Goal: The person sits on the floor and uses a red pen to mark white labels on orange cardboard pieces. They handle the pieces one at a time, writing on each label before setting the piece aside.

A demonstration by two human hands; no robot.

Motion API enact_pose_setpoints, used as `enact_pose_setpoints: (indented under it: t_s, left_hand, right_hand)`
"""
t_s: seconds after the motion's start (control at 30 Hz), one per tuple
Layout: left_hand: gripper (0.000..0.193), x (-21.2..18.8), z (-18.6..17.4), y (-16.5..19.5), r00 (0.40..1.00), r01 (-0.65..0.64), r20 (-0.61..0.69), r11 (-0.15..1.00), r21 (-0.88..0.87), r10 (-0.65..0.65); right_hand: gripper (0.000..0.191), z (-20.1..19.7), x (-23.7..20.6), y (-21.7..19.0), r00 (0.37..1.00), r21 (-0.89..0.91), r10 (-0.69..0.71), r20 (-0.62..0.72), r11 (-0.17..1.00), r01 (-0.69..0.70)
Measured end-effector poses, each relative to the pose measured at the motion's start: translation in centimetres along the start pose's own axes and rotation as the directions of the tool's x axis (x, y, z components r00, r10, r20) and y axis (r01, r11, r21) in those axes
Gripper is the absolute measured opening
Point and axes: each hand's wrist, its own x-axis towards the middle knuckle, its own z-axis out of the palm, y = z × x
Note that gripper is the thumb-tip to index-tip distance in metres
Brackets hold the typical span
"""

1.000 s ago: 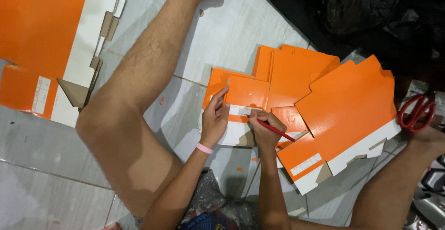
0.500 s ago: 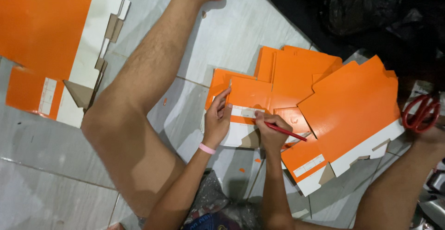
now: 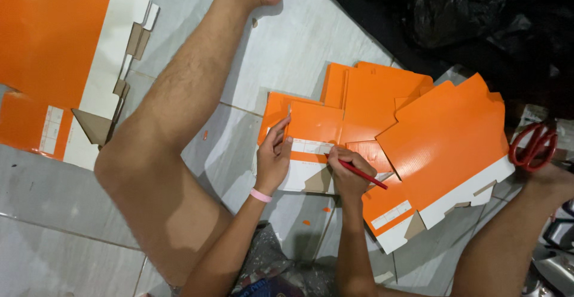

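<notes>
Little has moved: your right hand (image 3: 347, 174) still pinches the red pencil (image 3: 360, 174) mid-frame; left hand (image 3: 274, 159), fingers spread, steadies the orange card (image 3: 314, 126).

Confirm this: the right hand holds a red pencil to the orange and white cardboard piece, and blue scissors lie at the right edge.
Not quite: the scissors are red, not blue, as the head view shows. The right hand does hold a red pencil to the orange and white cardboard piece.

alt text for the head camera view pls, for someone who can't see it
A person sitting on a tiled floor presses the left hand on a small orange card while the right hand holds a red pencil to it. More orange card pieces lie alongside, and red scissors sit at the right.
</notes>
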Motion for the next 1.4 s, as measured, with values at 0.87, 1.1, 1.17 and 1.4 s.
enact_pose_setpoints:
  t_s: [0.87,1.1,1.17,1.4]
  left_hand:
    - [0.047,-0.8,-1.4,-0.5,0.994,0.093,0.056,0.995,-0.047,-0.09]
    - [0.056,-1.4,-1.8,-0.2,0.991,0.118,0.074,0.991,-0.067,-0.113]
    - [0.062,-1.8,-0.9,0.3,0.998,-0.006,0.061,1.0,0.01,0.005]
    - [0.108,-3.9,3.0,1.8,0.982,-0.085,-0.05,0.671,0.737,0.18]
  right_hand:
    - [0.025,-1.1,-0.7,0.3,0.997,-0.037,0.081,0.009,0.996,-0.081]
    - [0.029,-3.8,-2.1,1.7,0.96,0.369,0.236,-0.149,0.914,-0.167]
    - [0.03,-4.5,-3.2,1.3,0.978,0.27,0.141,-0.152,0.958,-0.096]
    - [0.023,-2.6,-4.6,-1.2,0.986,0.363,0.125,-0.108,0.928,-0.078]
